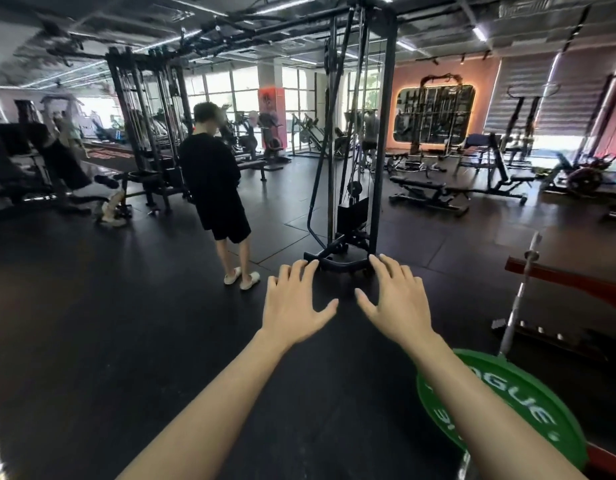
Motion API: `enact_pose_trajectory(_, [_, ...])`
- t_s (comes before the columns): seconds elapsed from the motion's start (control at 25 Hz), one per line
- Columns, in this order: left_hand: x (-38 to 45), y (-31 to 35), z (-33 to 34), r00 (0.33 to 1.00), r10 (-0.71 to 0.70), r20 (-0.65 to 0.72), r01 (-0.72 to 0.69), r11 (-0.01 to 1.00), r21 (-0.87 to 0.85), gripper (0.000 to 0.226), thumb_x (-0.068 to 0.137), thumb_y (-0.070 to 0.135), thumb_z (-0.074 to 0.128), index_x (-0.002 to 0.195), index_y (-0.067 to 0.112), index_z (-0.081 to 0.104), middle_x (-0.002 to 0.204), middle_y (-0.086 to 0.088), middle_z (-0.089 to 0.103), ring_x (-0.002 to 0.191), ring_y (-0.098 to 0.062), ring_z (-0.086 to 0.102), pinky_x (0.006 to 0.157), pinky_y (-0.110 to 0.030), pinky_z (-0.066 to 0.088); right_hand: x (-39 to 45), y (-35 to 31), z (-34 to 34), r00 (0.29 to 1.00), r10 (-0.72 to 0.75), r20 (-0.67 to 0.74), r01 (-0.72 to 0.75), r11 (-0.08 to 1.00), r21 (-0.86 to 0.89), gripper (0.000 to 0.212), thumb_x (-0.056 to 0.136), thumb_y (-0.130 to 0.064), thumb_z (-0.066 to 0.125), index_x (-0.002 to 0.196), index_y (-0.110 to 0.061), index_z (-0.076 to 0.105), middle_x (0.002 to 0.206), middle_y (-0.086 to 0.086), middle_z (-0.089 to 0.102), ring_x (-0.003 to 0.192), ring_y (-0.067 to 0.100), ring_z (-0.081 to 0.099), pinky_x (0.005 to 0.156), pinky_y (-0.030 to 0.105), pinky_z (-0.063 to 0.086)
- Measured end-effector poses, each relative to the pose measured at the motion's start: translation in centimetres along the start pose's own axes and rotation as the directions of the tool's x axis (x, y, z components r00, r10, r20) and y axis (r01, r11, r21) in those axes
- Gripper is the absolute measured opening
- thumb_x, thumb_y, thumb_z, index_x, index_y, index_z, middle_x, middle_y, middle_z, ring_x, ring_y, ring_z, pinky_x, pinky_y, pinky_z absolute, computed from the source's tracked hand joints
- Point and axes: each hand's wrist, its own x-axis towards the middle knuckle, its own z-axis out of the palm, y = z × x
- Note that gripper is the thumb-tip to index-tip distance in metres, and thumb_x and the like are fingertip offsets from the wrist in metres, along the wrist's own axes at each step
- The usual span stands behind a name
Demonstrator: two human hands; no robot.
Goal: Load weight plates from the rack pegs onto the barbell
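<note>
We're in a commercial gym: black rubber flooring, a cable machine dead centre, adjustable benches off to the right, a green weight plate on a barbell close by, and a person in black standing among the machines.

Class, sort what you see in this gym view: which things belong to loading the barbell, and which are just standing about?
Belongs to the job:
green plate
barbell
left hand and right hand, both open and empty

Just standing about:
cable machine
person in black
benches
mirror
</note>
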Motion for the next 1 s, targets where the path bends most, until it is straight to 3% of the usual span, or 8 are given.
enact_pose_trajectory(0.36, [22.6,-5.7,14.7,0.994,0.096,0.042,-0.096,0.995,-0.01,0.082,0.082,0.07,0.041,0.146,0.019,0.037,0.142,0.002,0.044,0.122,-0.023,0.042,0.095,-0.042,0.038,20.6,4.7,15.3,0.998,0.053,0.02,-0.052,0.998,-0.031,0.069,0.087,-0.054,0.051,0.144,-0.017,0.04,0.145,0.003,0.044,0.123,0.025,0.047,0.092,0.041,0.044])
enact_pose_trajectory(0.64, [43.9,-7.5,27.9,0.976,0.217,0.018,-0.214,0.97,-0.117,0.079,0.082,0.068,0.044,0.144,0.02,0.039,0.139,-0.001,0.046,0.12,-0.027,0.044,0.094,-0.046,0.042,36.2,13.7,25.8,0.961,0.275,0.002,-0.273,0.953,-0.135,0.068,0.089,-0.052,0.053,0.145,-0.016,0.037,0.145,0.006,0.044,0.124,0.028,0.046,0.093,0.044,0.043])
enact_pose_trajectory(1.0, [68.5,1.8,45.0,0.903,0.428,-0.021,-0.409,0.846,-0.342,0.077,0.084,0.068,0.043,0.147,0.024,0.035,0.141,0.003,0.043,0.123,-0.025,0.04,0.095,-0.044,0.038,51.6,30.9,35.4,0.877,0.464,-0.122,-0.479,0.833,-0.276,0.064,0.087,-0.052,0.054,0.141,-0.018,0.045,0.141,0.004,0.049,0.12,0.027,0.05,0.089,0.044,0.045])
